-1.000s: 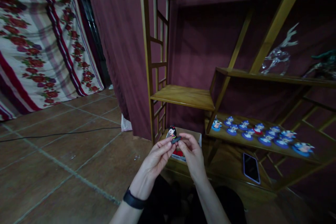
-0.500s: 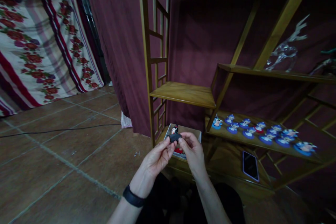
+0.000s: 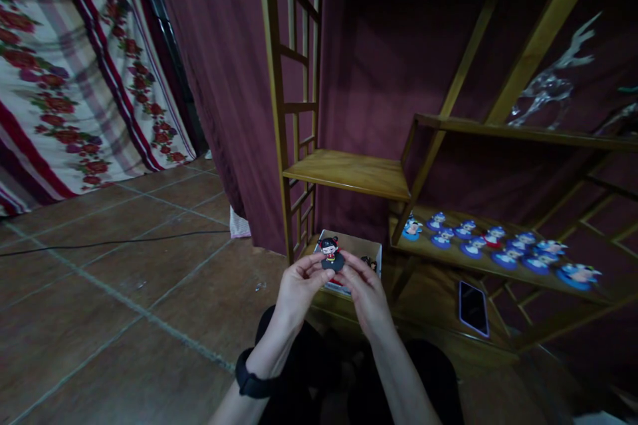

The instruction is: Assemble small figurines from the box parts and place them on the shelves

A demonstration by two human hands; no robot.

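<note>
A small figurine (image 3: 329,251) with black hair, two red-tied buns and a dark round base stands upright between my hands, facing me. My left hand (image 3: 299,285) pinches the left side of its base, and my right hand (image 3: 363,285) grips the right side. Just behind my fingers sits an open white cardboard box (image 3: 351,237) on the low shelf. Inside it, partly covered by my hands, are another dark-haired figure (image 3: 369,263) and something red.
Several blue-based figurines (image 3: 473,246), one of them red, stand in rows on the right shelf (image 3: 428,216). Below them lies a phone (image 3: 473,307). A clear glass deer (image 3: 548,89) is on the higher shelf. A bare wooden shelf (image 3: 349,169) juts out above the box.
The figurine has been turned from tilted, base toward me, to upright with its front toward me. Both hands now hold its base from the sides. My view has shifted slightly.
</note>
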